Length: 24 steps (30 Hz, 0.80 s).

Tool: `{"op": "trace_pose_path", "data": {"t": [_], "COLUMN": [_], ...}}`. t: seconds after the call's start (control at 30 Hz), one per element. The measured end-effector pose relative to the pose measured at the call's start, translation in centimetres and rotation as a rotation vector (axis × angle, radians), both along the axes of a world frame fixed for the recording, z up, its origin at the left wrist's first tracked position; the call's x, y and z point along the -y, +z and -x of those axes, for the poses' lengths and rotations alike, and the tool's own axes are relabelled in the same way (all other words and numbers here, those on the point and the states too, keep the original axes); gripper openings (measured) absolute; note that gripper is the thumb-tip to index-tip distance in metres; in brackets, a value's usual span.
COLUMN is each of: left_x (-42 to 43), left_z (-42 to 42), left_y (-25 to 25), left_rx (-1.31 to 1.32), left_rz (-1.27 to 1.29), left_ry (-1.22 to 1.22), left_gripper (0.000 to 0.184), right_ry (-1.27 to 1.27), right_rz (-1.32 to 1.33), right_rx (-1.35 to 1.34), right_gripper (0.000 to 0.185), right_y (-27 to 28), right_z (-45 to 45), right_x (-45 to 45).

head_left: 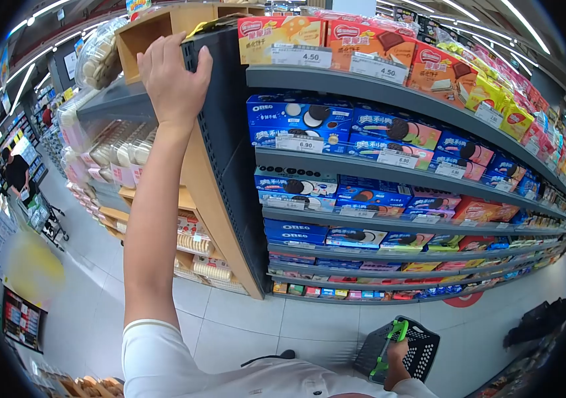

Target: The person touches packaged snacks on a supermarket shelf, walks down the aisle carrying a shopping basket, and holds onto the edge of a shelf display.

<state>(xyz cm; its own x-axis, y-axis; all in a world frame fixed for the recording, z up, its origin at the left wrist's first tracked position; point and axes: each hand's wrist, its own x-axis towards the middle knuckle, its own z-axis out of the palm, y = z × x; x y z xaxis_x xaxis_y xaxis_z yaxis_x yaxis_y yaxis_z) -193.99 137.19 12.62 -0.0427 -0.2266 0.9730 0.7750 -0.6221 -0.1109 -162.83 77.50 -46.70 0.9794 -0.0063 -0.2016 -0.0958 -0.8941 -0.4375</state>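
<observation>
My left hand (175, 83) is raised at the top corner of a shelf end, beside a wooden display box (150, 40). Its fingers curl away from me, and their tips are hidden. Just past them lies a dark and yellow item (215, 25); I cannot tell whether the hand grips it. Low down at my right side, my right hand (397, 350) is closed round the green handle (382, 358) of a dark grey shopping basket (422, 351). The basket's inside is mostly hidden.
Biscuit shelves curve to the right, with orange wafer boxes (369, 48) on top and blue Oreo boxes (299, 119) beneath. Packaged goods (120, 142) fill the wooden rack on the left. Farther left, a person (16, 171) stands by a shopping cart (43, 215) in the aisle.
</observation>
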Motion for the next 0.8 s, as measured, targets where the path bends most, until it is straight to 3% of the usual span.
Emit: {"op": "trace_pose_path", "data": {"t": [0.13, 0.27, 0.5, 0.8], "left_x": [-0.7, -0.9, -0.6, -0.7], "left_z": [0.1, 0.2, 0.0, -0.2], "left_y": [-0.2, -0.3, -0.1, -0.1], "left_rx": [0.002, 0.004, 0.023, -0.005], "left_rz": [-0.013, 0.009, 0.027, -0.035], "left_ry": [-0.011, -0.006, 0.029, 0.032], "left_gripper": [0.035, 0.036, 0.036, 0.036], "right_ry": [-0.011, 0.04, 0.056, 0.036], "right_rz": [0.101, 0.085, 0.14, 0.156], "right_rx": [-0.017, -0.014, 0.049, 0.088], "right_gripper": [0.029, 0.023, 0.02, 0.028], "right_y": [1.1, -2.7, -2.9, -3.1], "right_z": [0.9, -0.3, -1.5, -2.2], "right_x": [-0.2, 2.3, 3.5, 4.3]}}
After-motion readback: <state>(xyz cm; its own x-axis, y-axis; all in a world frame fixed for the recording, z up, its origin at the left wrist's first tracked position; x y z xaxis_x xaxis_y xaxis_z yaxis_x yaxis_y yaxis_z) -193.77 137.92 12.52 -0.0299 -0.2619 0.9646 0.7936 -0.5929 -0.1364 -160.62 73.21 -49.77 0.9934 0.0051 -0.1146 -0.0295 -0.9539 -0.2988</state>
